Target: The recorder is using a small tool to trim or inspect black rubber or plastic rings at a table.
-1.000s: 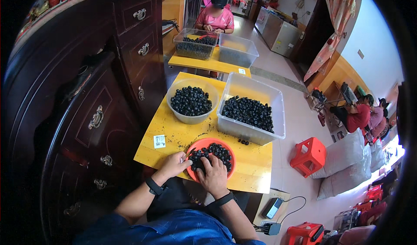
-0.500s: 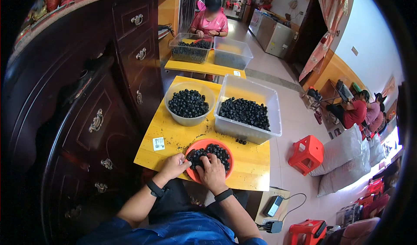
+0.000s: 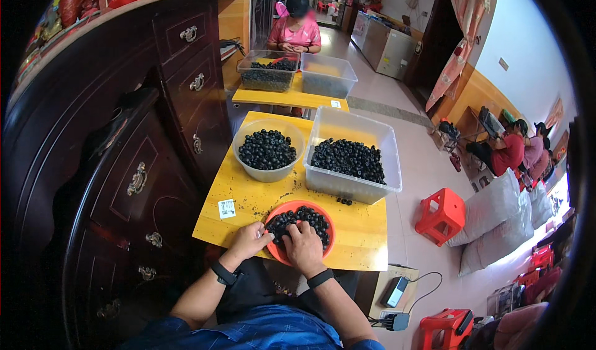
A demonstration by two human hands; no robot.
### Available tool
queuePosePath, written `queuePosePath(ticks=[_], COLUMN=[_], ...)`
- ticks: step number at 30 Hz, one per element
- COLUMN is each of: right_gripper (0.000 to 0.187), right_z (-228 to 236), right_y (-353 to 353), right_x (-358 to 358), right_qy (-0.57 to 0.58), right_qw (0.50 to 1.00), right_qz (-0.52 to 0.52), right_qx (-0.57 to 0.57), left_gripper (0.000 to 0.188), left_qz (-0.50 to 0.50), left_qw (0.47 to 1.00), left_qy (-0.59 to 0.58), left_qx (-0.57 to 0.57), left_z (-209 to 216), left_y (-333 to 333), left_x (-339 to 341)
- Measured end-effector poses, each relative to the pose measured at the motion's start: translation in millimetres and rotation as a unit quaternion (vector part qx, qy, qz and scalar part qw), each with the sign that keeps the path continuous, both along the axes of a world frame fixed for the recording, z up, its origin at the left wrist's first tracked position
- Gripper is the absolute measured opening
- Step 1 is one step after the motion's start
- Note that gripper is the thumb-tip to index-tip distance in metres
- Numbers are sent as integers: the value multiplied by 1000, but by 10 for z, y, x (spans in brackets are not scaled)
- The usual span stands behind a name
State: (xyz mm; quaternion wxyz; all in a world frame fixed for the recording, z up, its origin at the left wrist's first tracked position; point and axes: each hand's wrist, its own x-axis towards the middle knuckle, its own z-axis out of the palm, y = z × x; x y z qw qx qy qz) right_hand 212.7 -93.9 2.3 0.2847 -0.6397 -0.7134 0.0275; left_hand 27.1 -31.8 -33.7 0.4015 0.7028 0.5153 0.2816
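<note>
A round red-orange bowl (image 3: 332, 233) sits at the near edge of the yellow table, filled with small black pieces (image 3: 308, 215), some showing a ring-like hole. My right hand (image 3: 303, 248) reaches over the bowl's near side, its fingers bent down among the pieces with the tips partly hidden. At the bowl's left rim is my left hand (image 3: 248, 241), fingers curled and thumb against the forefinger; what lies between them is too small to make out. Behind the bowl stand a round translucent tub (image 3: 270, 175) and a large clear bin (image 3: 357, 192), both holding more such black pieces.
Dark dreserved cabinet (image 3: 118, 188) rises close on the left. Crumbs and a white label (image 3: 226, 208) lie on the yellow table (image 3: 211, 229). Beyond, a person in pink (image 3: 295, 36) sits behind another table with two bins. Red stools (image 3: 440, 216) and white sacks (image 3: 493, 207) stand right.
My left thumb and fingers have shifted slightly at the bowl's left rim. My right hand stays among the black pieces, its fingers a little more bent. The whole view has tilted slightly.
</note>
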Motion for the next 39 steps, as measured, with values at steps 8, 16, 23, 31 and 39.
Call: queuePosePath(ticks=[8, 16, 23, 31, 39], right_gripper=[19, 16, 17, 20, 20], right_z=[35, 76, 77, 45, 69], right_y=[-1, 2, -6, 2, -1], right_x=[17, -6, 4, 54, 105], right_qy=[5, 19, 57, 72, 83], right_qw=[1000, 1000, 998, 996, 995], right_qz=[12, -9, -34, -38, -43], right_qx=[-7, 13, 9, 28, 24], left_gripper=[32, 33, 34, 35, 36], left_qz=[-6, -15, -14, -10, -16], left_qw=[1000, 1000, 1000, 1000, 998], left_qy=[0, -5, -16, 23, 59], left_qx=[18, 19, 21, 16, 33], left_z=[61, 72, 57, 161, 198], left_y=[-36, -36, -32, -83, -112], left_x=[2, -7, 1, 10, 29])
